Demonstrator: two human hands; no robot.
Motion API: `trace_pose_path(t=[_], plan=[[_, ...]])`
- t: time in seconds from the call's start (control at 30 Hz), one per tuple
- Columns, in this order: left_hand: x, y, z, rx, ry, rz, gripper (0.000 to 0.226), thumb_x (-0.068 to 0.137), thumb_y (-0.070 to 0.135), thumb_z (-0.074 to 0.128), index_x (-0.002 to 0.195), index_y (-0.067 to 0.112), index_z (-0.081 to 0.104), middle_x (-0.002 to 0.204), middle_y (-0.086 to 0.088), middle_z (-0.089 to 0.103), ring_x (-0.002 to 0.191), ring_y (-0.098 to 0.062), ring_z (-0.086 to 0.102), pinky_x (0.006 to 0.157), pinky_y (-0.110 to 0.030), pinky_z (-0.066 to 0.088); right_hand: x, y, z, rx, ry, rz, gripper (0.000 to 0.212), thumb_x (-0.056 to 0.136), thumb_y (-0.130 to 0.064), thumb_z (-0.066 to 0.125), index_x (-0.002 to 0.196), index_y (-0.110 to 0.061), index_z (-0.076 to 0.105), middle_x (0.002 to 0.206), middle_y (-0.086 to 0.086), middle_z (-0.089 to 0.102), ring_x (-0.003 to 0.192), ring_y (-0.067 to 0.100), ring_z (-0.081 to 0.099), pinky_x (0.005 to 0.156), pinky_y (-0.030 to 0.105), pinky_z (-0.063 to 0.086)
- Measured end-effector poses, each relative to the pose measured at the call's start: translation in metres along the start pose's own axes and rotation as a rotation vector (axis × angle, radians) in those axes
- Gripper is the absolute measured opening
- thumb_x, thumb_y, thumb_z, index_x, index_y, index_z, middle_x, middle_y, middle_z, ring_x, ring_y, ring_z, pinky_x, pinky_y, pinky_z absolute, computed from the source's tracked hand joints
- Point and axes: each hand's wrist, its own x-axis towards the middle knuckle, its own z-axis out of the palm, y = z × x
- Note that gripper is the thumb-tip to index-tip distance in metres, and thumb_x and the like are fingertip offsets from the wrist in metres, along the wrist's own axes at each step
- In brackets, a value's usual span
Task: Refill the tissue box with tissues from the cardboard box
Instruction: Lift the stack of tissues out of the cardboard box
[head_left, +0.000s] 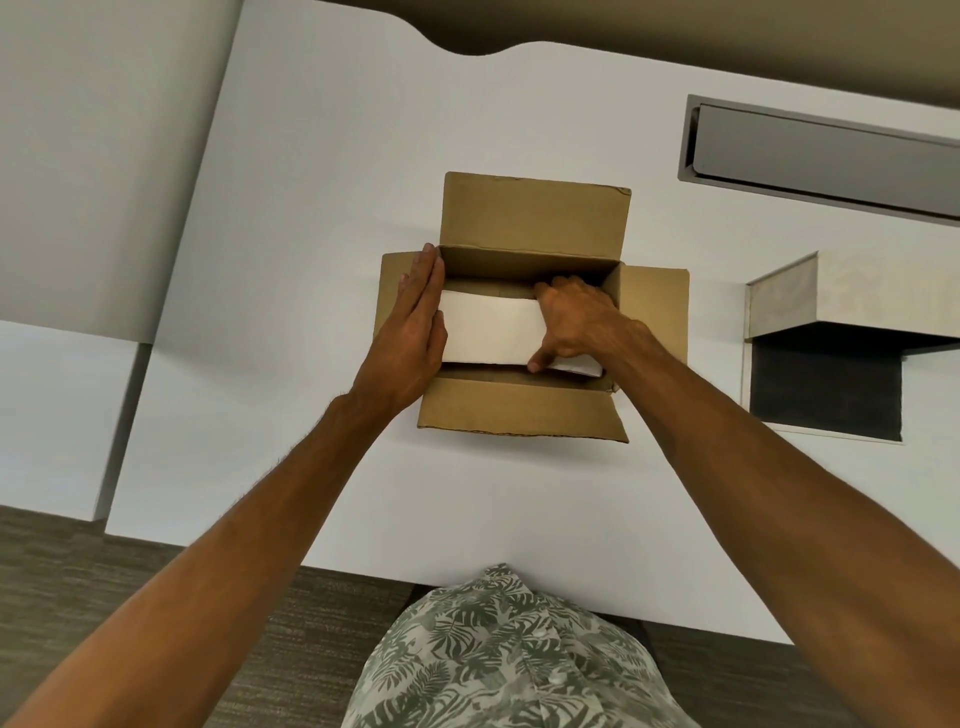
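An open brown cardboard box (524, 415) stands in the middle of the white table, all flaps folded outward. Inside it lies a white stack of tissues (491, 332). My right hand (571, 322) grips the stack's right end, fingers over the far edge and thumb on the near edge. My left hand (415, 332) lies flat against the stack's left end, fingers straight, at the box's left wall. A grey stone-look tissue box cover (852, 291) sits at the right, beside a dark rectangle (826, 384).
The white table (311, 234) reaches from the near edge to the far wall. A long grey recessed hatch (826, 156) lies at the back right. A white partition stands at the left. My leaf-patterned shirt (509, 660) fills the bottom centre.
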Motion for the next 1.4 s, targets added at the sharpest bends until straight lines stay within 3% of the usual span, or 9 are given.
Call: trace_pose_path(t=[0.17,0.27,0.4,0.6,0.87,1.13,1.4], plan=[[0.0,0.0,0.007,-0.019,0.015,-0.015,0.055,0.103,0.007,0.037,0.155,-0.002,0.02,0.165,-0.017,0.015,0.153,-0.029,0.017,0.125,-0.041,0.016,0.003,0.003,0.003,0.063,-0.014,0.026,0.073,0.079,-0.054,0.075,0.133,-0.014,0.049,0.135,0.011,0.052,0.118,0.029,0.053,0.097,0.039,0.045],[0.0,0.0,0.009,-0.03,0.016,-0.011,0.056,0.102,0.005,0.037,0.155,-0.003,0.02,0.165,-0.017,0.016,0.153,-0.03,0.018,0.125,-0.043,0.017,0.001,0.002,0.003,0.092,0.008,0.035,0.052,0.089,-0.046,0.063,0.129,-0.014,0.051,0.131,0.011,0.055,0.112,0.028,0.056,0.093,0.039,0.046],[-0.001,0.001,0.01,-0.053,0.028,-0.023,0.057,0.102,0.005,0.036,0.155,-0.002,0.019,0.165,-0.017,0.014,0.153,-0.028,0.016,0.126,-0.039,0.012,-0.008,0.0,0.01,0.099,0.095,0.045,0.043,0.09,-0.04,0.068,0.121,-0.013,0.055,0.118,0.008,0.065,0.099,0.023,0.061,0.086,0.034,0.047],[-0.002,0.005,0.011,-0.093,0.038,-0.068,0.06,0.099,0.004,0.033,0.156,0.0,0.017,0.166,-0.014,0.012,0.154,-0.027,0.015,0.126,-0.039,0.012,-0.022,-0.003,0.026,0.05,0.318,0.002,0.061,0.086,-0.04,0.073,0.135,-0.014,0.049,0.136,0.009,0.057,0.124,0.028,0.051,0.11,0.042,0.037],[-0.002,0.005,0.01,-0.069,0.014,-0.082,0.06,0.1,0.012,0.031,0.156,0.001,0.017,0.166,-0.014,0.013,0.153,-0.029,0.018,0.124,-0.049,0.02,-0.03,-0.008,0.032,-0.012,0.366,-0.024,0.071,0.086,-0.034,0.073,0.144,-0.008,0.041,0.145,0.013,0.048,0.133,0.03,0.044,0.115,0.044,0.031],[-0.002,0.004,0.008,-0.085,-0.006,-0.093,0.057,0.102,0.016,0.026,0.157,0.001,0.016,0.167,-0.012,0.011,0.155,-0.023,0.012,0.126,-0.038,0.012,-0.043,-0.009,0.032,-0.016,0.423,-0.084,0.074,0.085,-0.03,0.074,0.145,-0.01,0.035,0.133,0.019,0.06,0.118,0.037,0.058,0.105,0.046,0.042],[-0.003,0.01,0.001,-0.128,-0.026,-0.11,0.063,0.1,0.024,0.027,0.158,0.006,0.012,0.168,-0.008,0.008,0.155,-0.019,0.01,0.124,-0.047,0.019,-0.049,-0.011,0.035,-0.109,0.507,-0.088,0.069,0.084,-0.026,0.076,0.143,-0.011,0.045,0.127,0.019,0.066,0.115,0.037,0.062,0.1,0.046,0.046]])
